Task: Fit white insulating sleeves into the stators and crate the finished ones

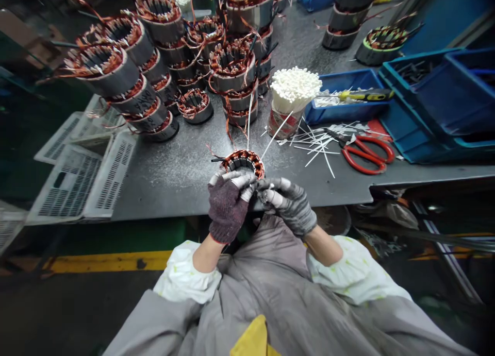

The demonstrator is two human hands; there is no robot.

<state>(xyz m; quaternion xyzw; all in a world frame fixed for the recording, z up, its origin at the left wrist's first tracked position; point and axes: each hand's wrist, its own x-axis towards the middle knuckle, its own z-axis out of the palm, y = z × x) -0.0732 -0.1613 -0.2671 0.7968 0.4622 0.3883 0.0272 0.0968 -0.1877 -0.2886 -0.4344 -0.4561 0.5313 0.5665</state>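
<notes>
A small motor stator (247, 157) with copper windings lies near the table's front edge. Two thin white ties (275, 134) rise from its far and right sides. My left hand (230, 204), in a maroon glove with pale fingertips, is closed over the stator's near rim and covers part of it. My right hand (288, 201), in a grey glove, has its fingers pinched together at the stator's near right side, close to the left fingertips. What lies in that pinch is too small and covered to make out.
Stacked stators (143, 101) stand at the back left. A tub of white ties (288, 120) stands right of centre. Loose ties (319, 145), red-handled scissors (367, 155), a blue tray (336, 80) with a yellow screwdriver (363, 95), and blue bins (425, 129) lie to the right.
</notes>
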